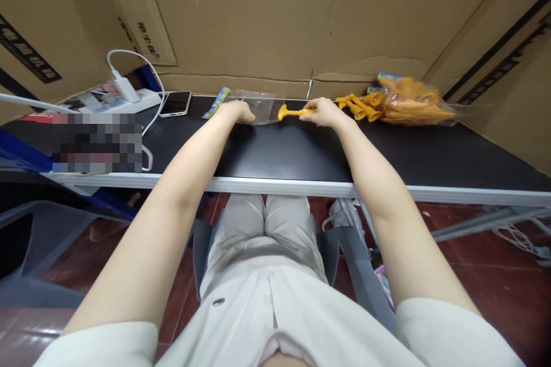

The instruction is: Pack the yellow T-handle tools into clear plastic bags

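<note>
My left hand [241,111] is closed on the edge of a clear plastic bag [263,104] that has a colourful printed header [216,102]. The bag lies flat on the black tabletop, and some of my left fingers are hidden. Between thumb and fingers, my right hand [321,112] grips a yellow hammer-shaped toy [289,113] by one end. Its ridged shaft and curved head point left, toward the open side of the bag. Just right of my right hand lie several loose yellow plastic toys [359,108] with flared hollow ends.
At the right, a clear bag full of yellow pieces [413,104] rests against the cardboard wall [267,17]. On the left are a phone [175,103], a white power strip [140,102] with a cable, and a pixelated patch. A metal edge [279,186] runs along the table front.
</note>
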`<state>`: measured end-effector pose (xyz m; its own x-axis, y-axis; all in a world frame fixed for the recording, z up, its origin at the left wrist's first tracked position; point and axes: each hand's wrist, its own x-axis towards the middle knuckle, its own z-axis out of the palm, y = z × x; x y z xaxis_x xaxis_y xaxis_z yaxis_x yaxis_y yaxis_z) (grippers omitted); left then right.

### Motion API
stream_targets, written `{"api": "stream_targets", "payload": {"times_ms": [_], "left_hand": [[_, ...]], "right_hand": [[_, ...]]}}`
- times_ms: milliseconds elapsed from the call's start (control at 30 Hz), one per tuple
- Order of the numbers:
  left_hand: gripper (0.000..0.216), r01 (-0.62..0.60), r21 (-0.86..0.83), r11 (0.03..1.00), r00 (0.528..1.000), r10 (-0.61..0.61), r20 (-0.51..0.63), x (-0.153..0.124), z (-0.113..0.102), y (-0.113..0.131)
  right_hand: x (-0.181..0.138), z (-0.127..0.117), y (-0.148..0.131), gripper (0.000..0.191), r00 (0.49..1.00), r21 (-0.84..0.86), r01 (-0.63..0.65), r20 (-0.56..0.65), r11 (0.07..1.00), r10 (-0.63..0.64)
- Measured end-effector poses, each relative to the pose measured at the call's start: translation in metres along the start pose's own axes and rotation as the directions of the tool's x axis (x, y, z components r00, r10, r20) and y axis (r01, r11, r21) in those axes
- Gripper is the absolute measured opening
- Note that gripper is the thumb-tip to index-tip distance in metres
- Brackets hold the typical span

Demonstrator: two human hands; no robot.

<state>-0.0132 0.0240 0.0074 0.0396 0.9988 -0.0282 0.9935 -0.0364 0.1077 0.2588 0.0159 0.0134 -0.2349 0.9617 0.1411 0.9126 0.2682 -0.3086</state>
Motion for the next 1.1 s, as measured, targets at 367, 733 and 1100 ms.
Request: {"api": "stream_targets", "payload": {"times_ms": [367,733,1100], "left_hand": [[0.062,0.02,0.021,1.0,1.0,-0.02,-0.015,-0.009,0.003,0.069],[0.047,-0.321,0.088,0.943,0.917,0.333,-0.219,-0.021,0.012,0.103],[0.049,-0.396,-0.139,0.908,0.917,0.397,-0.02,-0.031,-0.009,0.055]], "right_hand": [[0.006,0.0,0.015,0.04,0.986,0.139,-0.01,0.166,0.99,-0.013],[0.017,0.003,0.021,0.031,0.978,0.062,0.141,-0.162,0.988,-0.129],[0.015,0.012,0.012,0.023,0.991,0.169,0.129,-0.069,0.977,-0.119]]}}
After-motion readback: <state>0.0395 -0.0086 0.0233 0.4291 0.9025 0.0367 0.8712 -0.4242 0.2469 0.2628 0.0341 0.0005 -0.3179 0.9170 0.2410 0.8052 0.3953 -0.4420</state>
